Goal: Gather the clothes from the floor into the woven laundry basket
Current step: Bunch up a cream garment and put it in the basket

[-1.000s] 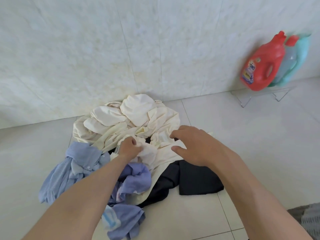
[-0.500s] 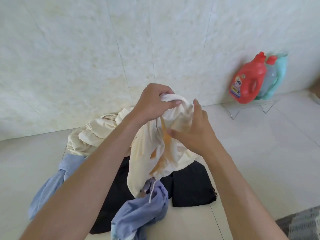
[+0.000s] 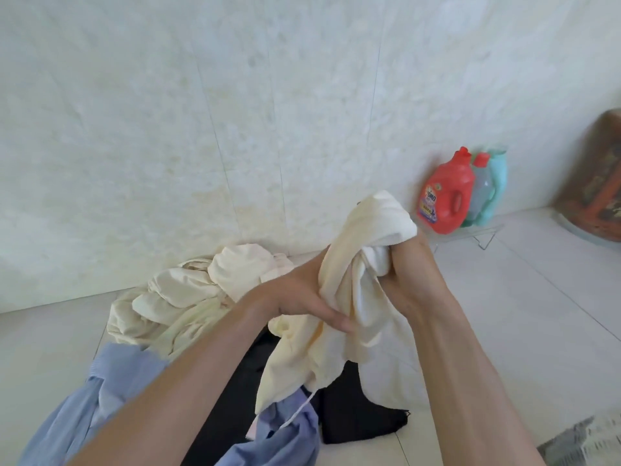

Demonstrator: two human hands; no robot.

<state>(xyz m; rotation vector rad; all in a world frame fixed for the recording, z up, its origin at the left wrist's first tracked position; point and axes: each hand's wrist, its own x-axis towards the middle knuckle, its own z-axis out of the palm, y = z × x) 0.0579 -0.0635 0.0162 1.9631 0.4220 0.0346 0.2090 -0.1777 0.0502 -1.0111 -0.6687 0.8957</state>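
**Cream garment up off the pile, tail dangling**

Both hands clutch the cream garment [image 3: 353,284] above the heap: the left hand [image 3: 302,297] wraps its middle with thumb pressed across the cloth, the right hand [image 3: 408,274] bunches the upper end in closed fingers. It hangs long axis nearly upright, the top leaning toward the red detergent bottle [image 3: 445,200]. The loose hem and a thin cord brush the blue shirt [image 3: 282,442] and black garment [image 3: 359,415] below, and could snag and drag them along. The woven laundry basket [image 3: 584,442] shows only at the lower right corner, so a hasty swing might miss it.
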